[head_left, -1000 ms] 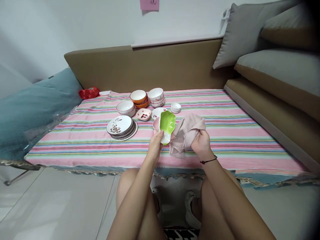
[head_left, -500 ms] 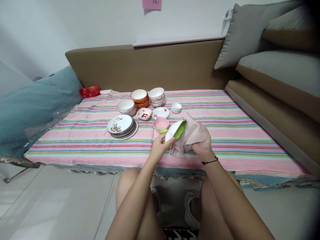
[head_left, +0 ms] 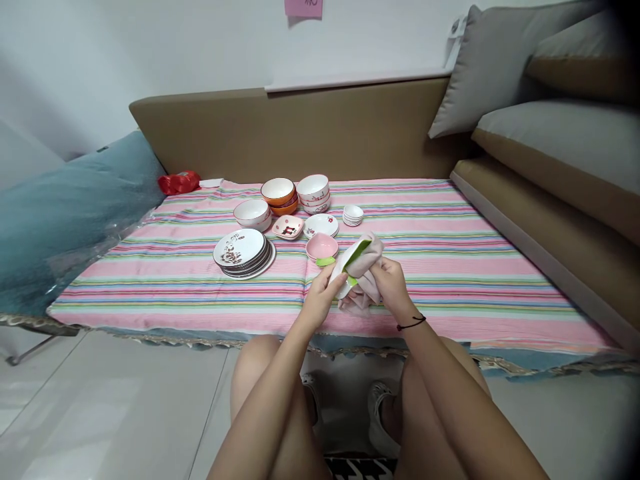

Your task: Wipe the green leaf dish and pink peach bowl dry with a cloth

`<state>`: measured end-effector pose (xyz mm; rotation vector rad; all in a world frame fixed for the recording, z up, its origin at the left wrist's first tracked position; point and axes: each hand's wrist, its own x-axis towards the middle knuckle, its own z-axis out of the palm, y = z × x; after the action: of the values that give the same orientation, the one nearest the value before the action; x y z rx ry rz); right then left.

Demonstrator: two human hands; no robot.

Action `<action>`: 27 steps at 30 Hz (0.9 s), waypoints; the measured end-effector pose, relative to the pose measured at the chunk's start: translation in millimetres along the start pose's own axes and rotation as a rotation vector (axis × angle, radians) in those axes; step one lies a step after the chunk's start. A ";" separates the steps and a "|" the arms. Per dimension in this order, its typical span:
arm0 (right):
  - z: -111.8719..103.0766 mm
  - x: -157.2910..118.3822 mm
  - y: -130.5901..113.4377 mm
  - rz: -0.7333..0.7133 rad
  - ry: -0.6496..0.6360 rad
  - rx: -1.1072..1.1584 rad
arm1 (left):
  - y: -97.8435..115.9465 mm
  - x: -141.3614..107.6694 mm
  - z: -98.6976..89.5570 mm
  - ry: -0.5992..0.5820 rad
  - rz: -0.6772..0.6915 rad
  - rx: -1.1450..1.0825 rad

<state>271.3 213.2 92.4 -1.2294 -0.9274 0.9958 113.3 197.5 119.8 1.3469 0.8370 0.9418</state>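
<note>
My left hand grips the near rim of a small bowl, green inside and white outside, held tilted above the sofa's edge. A pale pink cloth is wrapped over the bowl's right side and partly inside it, covering much of it. My right hand is closed on that cloth and presses it against the bowl. Just behind my left hand lie a pink bowl and a small green piece that sticks out at its front.
A plate stack stands to the left. Behind are white bowls, orange bowls, flowered bowls, a square dish, flat plates and tiny dishes. Cushions are piled at the right.
My right hand has moved left and inward, bringing the cloth over the bowl's rim and into it. The bowl has turned, showing less of its white outside.
</note>
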 end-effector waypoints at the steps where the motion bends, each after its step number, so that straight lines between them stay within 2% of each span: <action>1: 0.2 0.3 1.0 0.003 0.019 -0.025 | 0.6 -0.4 0.6 0.026 0.052 0.070; 4: -0.1 0.9 3.0 -0.053 0.037 -0.104 | 1.2 -1.5 1.2 0.135 0.196 0.336; 8: -1.0 -0.5 4.3 -0.185 0.041 -0.260 | -1.1 -1.8 -0.2 0.291 0.215 0.572; 10: 0.1 -3.3 3.7 -0.220 -0.015 -0.304 | -2.3 -1.5 -1.9 0.356 0.206 0.652; 14: 5.4 -13.3 -1.4 -0.211 -0.211 -0.289 | -3.1 -2.1 -8.1 0.431 0.148 0.768; 18: 9.8 -23.2 -8.3 -0.134 -0.281 -0.178 | -5.8 -1.8 -15.4 0.468 0.086 0.641; 27: 13.5 -23.6 -9.1 -0.062 -0.177 0.036 | -21.3 9.6 -18.7 0.572 -0.030 0.098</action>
<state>252.2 194.3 102.3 -1.0884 -1.0747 1.0798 101.7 214.0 97.8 1.1516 1.3448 1.3016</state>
